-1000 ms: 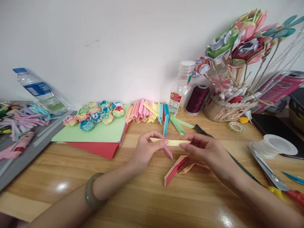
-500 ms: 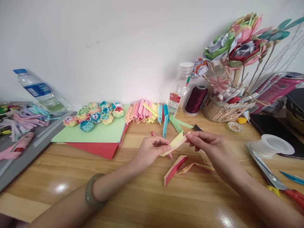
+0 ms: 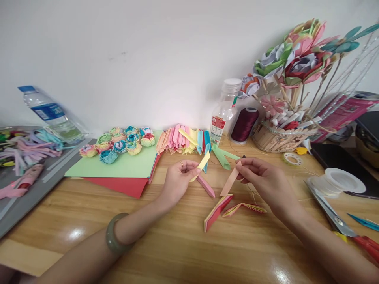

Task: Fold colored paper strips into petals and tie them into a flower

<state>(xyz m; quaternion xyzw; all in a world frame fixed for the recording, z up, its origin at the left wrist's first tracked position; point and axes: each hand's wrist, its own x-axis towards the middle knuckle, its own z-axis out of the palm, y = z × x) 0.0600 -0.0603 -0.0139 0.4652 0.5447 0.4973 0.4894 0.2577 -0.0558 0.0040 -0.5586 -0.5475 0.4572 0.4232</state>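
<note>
My left hand (image 3: 181, 179) pinches a folded yellow paper strip (image 3: 203, 161) near its lower end. Between the thumb and fingers of my right hand (image 3: 262, 177) is a folded peach paper strip (image 3: 229, 182), slanting down to the left. The two strips are apart. A pink folded strip (image 3: 206, 187) lies on the table just right of my left hand. Below the peach strip rest a red and cream folded bundle (image 3: 217, 213) and a second bent bundle (image 3: 245, 208). Green folded strips (image 3: 221, 157) lie behind, between my hands.
Paper rosettes (image 3: 119, 146) sit on green paper (image 3: 109, 167) at the left. Behind are a row of folded strips (image 3: 177, 140), a clear bottle (image 3: 222, 114) and a maroon thread spool (image 3: 244, 125). Scissors (image 3: 337, 220) and a white spool (image 3: 334, 182) lie at the right.
The yellow and peach strips, together before, are now separate. My left hand has moved left with the yellow one; the peach one now hangs from my right hand.
</note>
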